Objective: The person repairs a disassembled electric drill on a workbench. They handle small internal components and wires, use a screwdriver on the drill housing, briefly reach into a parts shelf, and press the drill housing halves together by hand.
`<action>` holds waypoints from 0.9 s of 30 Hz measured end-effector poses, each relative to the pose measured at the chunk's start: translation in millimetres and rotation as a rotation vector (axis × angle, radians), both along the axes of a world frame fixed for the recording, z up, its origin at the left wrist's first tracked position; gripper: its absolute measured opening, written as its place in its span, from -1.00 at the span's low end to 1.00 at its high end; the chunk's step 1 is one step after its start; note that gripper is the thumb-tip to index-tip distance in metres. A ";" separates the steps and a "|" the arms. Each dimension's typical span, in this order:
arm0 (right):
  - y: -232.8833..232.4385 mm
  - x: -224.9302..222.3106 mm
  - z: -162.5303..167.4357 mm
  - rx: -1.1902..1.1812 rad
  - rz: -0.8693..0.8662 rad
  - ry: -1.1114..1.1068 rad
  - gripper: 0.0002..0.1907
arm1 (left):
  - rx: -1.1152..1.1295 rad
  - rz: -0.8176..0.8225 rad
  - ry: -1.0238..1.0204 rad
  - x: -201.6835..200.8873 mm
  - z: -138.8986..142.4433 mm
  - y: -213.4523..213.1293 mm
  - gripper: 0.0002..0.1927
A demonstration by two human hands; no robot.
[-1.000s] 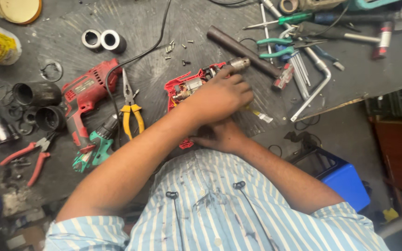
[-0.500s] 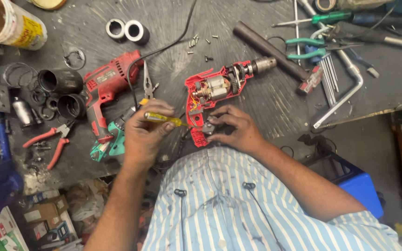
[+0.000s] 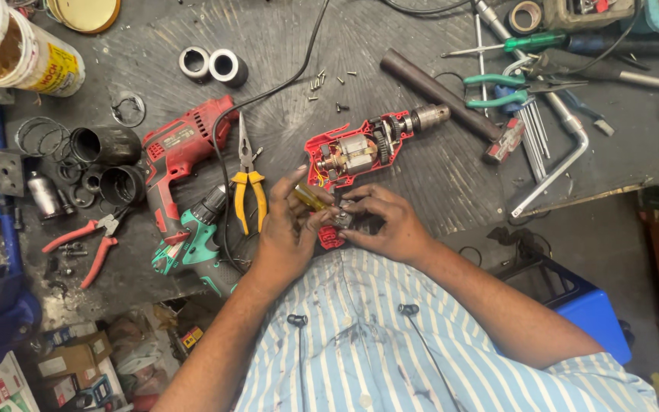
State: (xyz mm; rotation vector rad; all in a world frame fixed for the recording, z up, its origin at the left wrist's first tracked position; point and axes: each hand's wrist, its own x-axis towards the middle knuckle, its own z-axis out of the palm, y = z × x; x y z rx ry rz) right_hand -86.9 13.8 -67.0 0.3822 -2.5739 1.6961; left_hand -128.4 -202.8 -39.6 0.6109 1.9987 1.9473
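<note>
— Head view: how is the opened red drill (image 3: 356, 152) seen?

— Its casing half is off; the motor windings, gears and metal chuck are exposed. It is laid on the dark workbench (image 3: 421, 175), chuck pointed up-right, grip end toward the person.

— And the hands?

— The left hand (image 3: 287, 229) is closed around a yellow-handled screwdriver (image 3: 310, 197). The right hand's (image 3: 387, 221) fingers are pinched together on a small dark part (image 3: 342, 220) at the drill's grip end; what exactly is pinched cannot be told.

— What is found around it?

— Yellow-handled pliers (image 3: 247, 183) are just left of the hands, then a second red drill (image 3: 177, 156) and a green cordless drill (image 3: 192, 240). Loose screws (image 3: 328, 82) are scattered above. A dark metal rod (image 3: 436, 91) and hex keys (image 3: 535, 137) are placed to the right.

— Open room?

— Bare benchtop is left between the drill and the bench's front edge (image 3: 573, 200) at right; the left side is crowded.
</note>
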 end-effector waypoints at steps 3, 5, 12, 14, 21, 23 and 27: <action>0.8 1.2 -1.1 0.024 0.000 -0.028 -0.58 | -0.049 0.010 0.023 1.0 -5.4 1.3 -0.28; 0.6 1.5 -2.0 0.028 0.004 -0.036 -0.57 | -0.029 0.009 -0.018 1.9 -7.6 2.4 -0.28; -1.5 1.0 -4.2 0.040 -0.014 0.001 -0.57 | -0.030 0.033 0.034 5.7 -8.6 2.6 -0.30; -1.3 1.2 -4.1 0.037 -0.014 -0.014 -0.57 | -0.049 0.030 0.030 5.6 -6.9 3.6 -0.30; -0.1 2.0 -2.6 0.008 0.001 -0.020 -0.59 | -0.214 -0.069 0.134 -1.6 22.4 0.7 -0.32; -0.3 2.0 -2.3 0.009 -0.003 -0.034 -0.59 | -0.338 -0.011 0.319 -2.7 34.5 -0.4 -0.38; -0.3 2.2 -3.1 0.012 -0.003 -0.011 -0.59 | -0.211 0.065 0.291 -6.4 49.2 6.8 -0.58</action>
